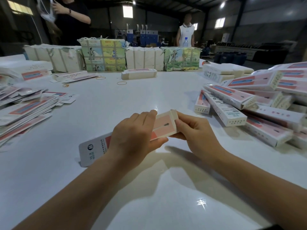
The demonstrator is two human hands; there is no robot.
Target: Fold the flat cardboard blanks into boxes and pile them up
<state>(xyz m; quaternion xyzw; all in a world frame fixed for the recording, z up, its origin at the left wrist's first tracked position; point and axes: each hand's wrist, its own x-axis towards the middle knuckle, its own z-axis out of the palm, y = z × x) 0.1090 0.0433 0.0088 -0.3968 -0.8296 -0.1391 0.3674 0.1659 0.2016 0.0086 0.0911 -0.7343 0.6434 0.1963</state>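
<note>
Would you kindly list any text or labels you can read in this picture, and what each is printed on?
None can be read.
Box held in both hands: round logo and print on its grey end, blurred.
Folded boxes at right: small print, too small.
Wrapped bundles at back: coloured print, blurred.

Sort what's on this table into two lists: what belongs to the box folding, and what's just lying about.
Job:
box being folded, gripped by left hand and right hand
flat blanks
pile of folded boxes

Lying about:
rubber bands
wrapped bundles
water bottle
</note>
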